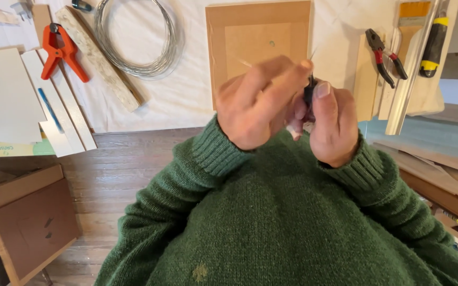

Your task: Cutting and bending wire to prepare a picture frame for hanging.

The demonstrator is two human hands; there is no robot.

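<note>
I am holding both hands up close in front of my chest, above the near edge of the counter (186,106). My left hand (261,103) is curling its fingers shut and pinching at the top of a small black tool (308,92). My right hand (335,124) is gripping the same tool from the other side, thumb pressing against it. What kind of tool it is I cannot tell; most of it is hiding between my fingers.

On the counter beyond my hands, a brown board (258,32) is lying flat. A wire coil (133,37) and an orange clamp (62,53) are lying to the left, pliers (385,58) and a brush (412,21) to the right.
</note>
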